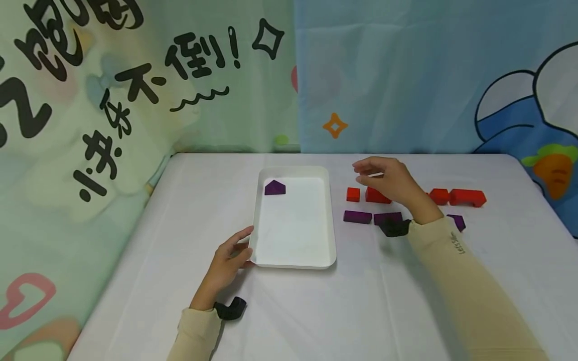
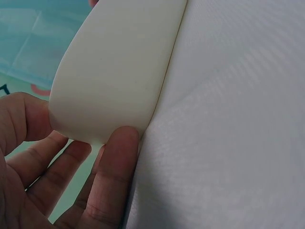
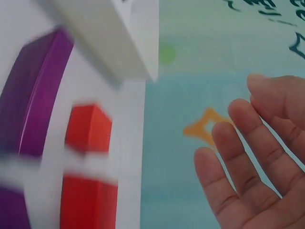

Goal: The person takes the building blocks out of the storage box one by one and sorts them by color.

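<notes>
My left hand [image 1: 229,258] touches the near left corner of a white tray [image 1: 331,220], its fingers loosely bent. In the left wrist view, fingertips rest against the tray's outer wall [image 2: 119,62]. A purple pointed block [image 1: 275,188] lies in the tray's far left part. My right hand [image 1: 390,178] hovers over the row of red blocks, with nothing between its spread, slightly bent fingers. Beneath and beside it are a small red cube [image 1: 353,194] and a longer red block [image 1: 377,196], partly covered by the hand.
Farther right lie another red block [image 1: 439,196] and a red block with an arch cut-out [image 1: 468,197]. Purple blocks [image 1: 357,217] form a nearer row, partly hidden by the right wrist; one purple block [image 1: 457,222] shows beyond it. Printed curtains [image 1: 384,75] stand behind the white-covered table [image 1: 325,311].
</notes>
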A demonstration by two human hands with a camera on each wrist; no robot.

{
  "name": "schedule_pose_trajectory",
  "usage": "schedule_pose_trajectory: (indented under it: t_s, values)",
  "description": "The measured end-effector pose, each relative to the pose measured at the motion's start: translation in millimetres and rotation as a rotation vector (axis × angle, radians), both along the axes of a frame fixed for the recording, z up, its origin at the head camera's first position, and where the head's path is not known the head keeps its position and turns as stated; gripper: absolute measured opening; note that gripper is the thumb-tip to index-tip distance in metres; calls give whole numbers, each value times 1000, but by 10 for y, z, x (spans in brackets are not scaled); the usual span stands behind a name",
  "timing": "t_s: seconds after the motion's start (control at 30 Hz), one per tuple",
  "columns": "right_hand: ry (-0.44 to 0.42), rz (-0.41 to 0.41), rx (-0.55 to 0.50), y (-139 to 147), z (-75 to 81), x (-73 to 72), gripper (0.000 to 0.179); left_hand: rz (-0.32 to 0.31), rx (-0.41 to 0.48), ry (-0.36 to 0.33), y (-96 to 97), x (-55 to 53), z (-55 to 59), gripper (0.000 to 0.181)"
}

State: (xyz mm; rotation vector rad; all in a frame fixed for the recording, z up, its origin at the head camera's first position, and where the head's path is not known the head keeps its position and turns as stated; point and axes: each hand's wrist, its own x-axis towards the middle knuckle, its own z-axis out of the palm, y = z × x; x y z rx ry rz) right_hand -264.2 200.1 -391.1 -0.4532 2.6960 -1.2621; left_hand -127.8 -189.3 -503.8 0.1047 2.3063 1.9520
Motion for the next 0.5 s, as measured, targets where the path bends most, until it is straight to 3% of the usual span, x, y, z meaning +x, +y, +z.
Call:
schedule_pose_trajectory:
  t_s: [0.33, 0.5]
  values:
    - [-75, 46, -153, -666, -170, -225, 42, -2, 20, -9, -14, -7, 0, 54]
    - [-102, 57, -165, -979, -315, -319, 43, 5, 17, -14, -15, -15, 4, 54]
